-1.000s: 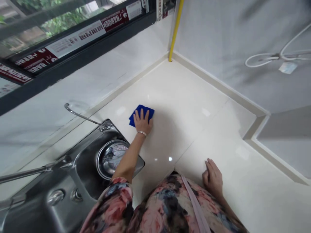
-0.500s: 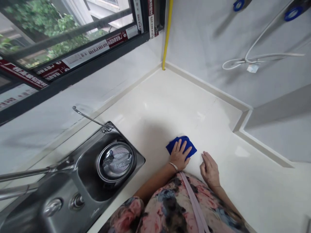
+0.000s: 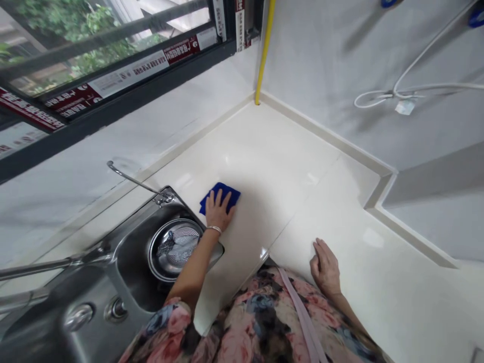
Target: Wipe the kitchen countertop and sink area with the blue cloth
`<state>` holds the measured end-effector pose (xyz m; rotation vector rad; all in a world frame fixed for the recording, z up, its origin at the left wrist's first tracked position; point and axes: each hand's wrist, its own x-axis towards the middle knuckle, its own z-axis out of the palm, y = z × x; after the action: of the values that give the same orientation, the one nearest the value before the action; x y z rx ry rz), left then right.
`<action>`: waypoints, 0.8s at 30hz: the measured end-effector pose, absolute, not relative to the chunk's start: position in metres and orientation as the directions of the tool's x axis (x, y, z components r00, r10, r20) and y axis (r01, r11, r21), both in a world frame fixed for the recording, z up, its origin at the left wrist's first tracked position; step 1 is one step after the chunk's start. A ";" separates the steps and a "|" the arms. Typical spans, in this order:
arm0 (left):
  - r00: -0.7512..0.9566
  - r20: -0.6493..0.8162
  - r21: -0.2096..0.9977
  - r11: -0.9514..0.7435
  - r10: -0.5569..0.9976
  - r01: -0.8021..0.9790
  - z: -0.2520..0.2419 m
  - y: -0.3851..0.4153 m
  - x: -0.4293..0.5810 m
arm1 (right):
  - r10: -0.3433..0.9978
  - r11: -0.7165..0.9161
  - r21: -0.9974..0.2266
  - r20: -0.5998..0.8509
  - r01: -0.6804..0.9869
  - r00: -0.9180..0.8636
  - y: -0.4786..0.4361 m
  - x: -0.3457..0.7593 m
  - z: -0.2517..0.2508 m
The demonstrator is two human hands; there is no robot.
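A folded blue cleaning cloth (image 3: pixel 231 195) lies on the pale countertop close to the sink's back corner. My left hand (image 3: pixel 218 214) presses down on it with the palm low and the fingers spread across the fabric; a bracelet circles that wrist. To the right, my right hand (image 3: pixel 325 267) rests on the counter with nothing visible in it. Its first fingers stretch forward, close together, and the thumb side is partly tucked under.
On the left is a steel sink (image 3: pixel 132 272) holding a round metal colander (image 3: pixel 155 257), partly behind my left arm. A thin tap (image 3: pixel 132 180) rises by its back corner. A yellow pipe (image 3: pixel 265 50) enters the counter's corner; white cables (image 3: pixel 401 93) hang on the right wall.
My left hand and the blue cloth have slid left and away from me, toward the sink's corner. The right hand has stayed nearly in place. The view has shifted slightly.
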<state>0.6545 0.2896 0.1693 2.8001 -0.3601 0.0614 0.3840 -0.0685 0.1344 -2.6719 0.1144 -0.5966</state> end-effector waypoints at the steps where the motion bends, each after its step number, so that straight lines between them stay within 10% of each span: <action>1: 0.976 0.089 0.300 -0.929 -0.198 -0.216 0.170 0.298 0.667 | -0.165 -0.916 -0.401 0.387 0.004 0.907 -0.068 0.384 0.134; 15: 0.953 0.094 0.235 -0.937 0.287 0.259 0.179 0.350 0.793 | -0.169 -0.925 -0.380 0.362 -0.020 0.917 -0.068 0.386 0.132; 24: 0.995 0.051 0.321 -0.945 0.082 0.061 0.170 0.261 0.763 | -0.177 -0.928 -0.371 0.341 -0.041 0.923 -0.067 0.386 0.136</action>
<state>0.7627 0.2608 0.1702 2.8133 0.1037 0.0902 0.3863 -0.0670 0.1359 -2.7206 0.1596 -0.5291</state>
